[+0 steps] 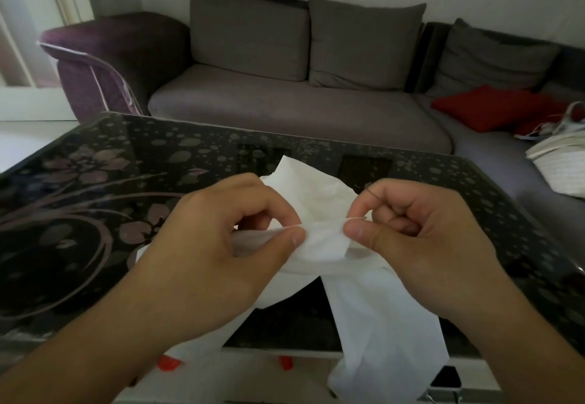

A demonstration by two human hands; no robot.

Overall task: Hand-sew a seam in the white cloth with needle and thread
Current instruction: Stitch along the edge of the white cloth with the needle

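A white cloth [319,204] is bunched between both hands above a dark glass table [95,188]; a long tail of it hangs down over the near table edge. My left hand [221,239] pinches the folded cloth edge between thumb and forefinger. My right hand [418,232] pinches the same edge a little to the right, with a thin dark thread [372,194] looping over its forefinger. A pale strand lies along the cloth edge between the two thumbs. The needle itself is too small to make out.
The table top carries a flower pattern. Behind it stands a grey and purple corner sofa [285,103] with a red cushion [493,108] and a heap of white things [560,150] at the right. Small red items [169,364] lie below the table's near edge.
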